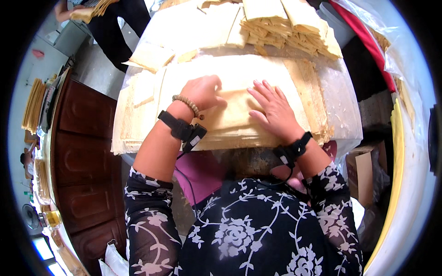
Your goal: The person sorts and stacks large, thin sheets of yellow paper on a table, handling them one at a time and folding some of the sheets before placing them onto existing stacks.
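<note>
A wide stack of thin, pale yellow sheets (239, 124), resembling bean curd skin, lies on the table in front of me. My left hand (202, 92) is on the upper sheet, its fingers curled inward; what they hold, if anything, is hidden. A fold or edge of the sheet runs between my two hands. Palm down, my right hand (275, 109) rests on the sheet's right part with its fingers apart. Glare washes out the middle of the top sheet. Rougher, browner layers (307, 92) show along the right side of the stack.
Folded sheets are piled (290, 27) at the table's far right. A loose piece (152, 56) sticks out over the far left edge. Another person (115, 27) stands at the far left holding similar sheets. Brown cabinets (90, 156) stand left; a cardboard box (363, 172) sits right.
</note>
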Demonstrator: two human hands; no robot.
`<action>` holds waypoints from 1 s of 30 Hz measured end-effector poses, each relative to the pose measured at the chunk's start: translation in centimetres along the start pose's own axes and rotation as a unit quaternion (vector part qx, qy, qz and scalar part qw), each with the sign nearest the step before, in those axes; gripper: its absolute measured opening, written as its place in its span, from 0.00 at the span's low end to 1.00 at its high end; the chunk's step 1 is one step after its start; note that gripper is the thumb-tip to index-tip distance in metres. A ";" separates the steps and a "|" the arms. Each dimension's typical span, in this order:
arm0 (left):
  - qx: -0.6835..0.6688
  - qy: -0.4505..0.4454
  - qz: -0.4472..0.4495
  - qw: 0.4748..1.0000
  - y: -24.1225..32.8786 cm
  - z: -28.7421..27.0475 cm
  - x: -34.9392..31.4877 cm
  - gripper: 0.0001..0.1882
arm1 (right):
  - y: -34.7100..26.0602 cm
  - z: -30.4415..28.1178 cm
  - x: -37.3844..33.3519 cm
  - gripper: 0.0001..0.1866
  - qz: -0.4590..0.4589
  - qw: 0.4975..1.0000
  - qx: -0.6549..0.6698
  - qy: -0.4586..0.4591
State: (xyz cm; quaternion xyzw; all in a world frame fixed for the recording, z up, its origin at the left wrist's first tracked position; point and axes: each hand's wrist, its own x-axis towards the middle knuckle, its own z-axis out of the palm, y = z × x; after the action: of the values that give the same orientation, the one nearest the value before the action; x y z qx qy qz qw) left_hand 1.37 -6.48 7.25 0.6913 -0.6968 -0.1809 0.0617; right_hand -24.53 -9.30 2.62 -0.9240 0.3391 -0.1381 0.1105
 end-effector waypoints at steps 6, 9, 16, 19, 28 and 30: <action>-0.143 -0.132 -0.016 0.981 -2.2 -1.5 0.9 0.24 | 6.2 -4.9 -2.9 0.30 0.097 0.953 0.159 0.238; -0.433 -0.073 -0.009 0.899 -4.9 -3.6 0.5 0.13 | 12.8 -5.3 -5.9 0.27 0.168 0.956 0.061 0.233; -0.697 0.134 -0.069 0.701 -11.7 -7.1 11.1 0.13 | 14.7 -3.4 -7.9 0.24 0.224 0.961 -0.094 0.133; -0.670 0.127 -0.074 0.728 -15.6 -4.3 17.5 0.22 | 13.9 -3.8 -7.5 0.23 0.224 0.963 -0.090 0.121; 0.021 0.218 -0.049 0.974 -14.8 -3.6 17.9 0.26 | 13.9 -3.8 -7.2 0.22 0.200 0.962 -0.099 0.161; 0.055 0.208 -0.004 0.977 -10.4 -4.8 14.4 0.22 | 14.5 -3.2 -7.4 0.22 0.206 0.959 -0.102 0.164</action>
State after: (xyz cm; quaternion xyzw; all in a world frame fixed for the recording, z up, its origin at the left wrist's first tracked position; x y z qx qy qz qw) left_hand 12.25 -21.26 5.84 0.7187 -0.6751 0.0056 0.1664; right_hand -39.63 -15.59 -0.06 -0.8052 0.5478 -0.2267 -0.0159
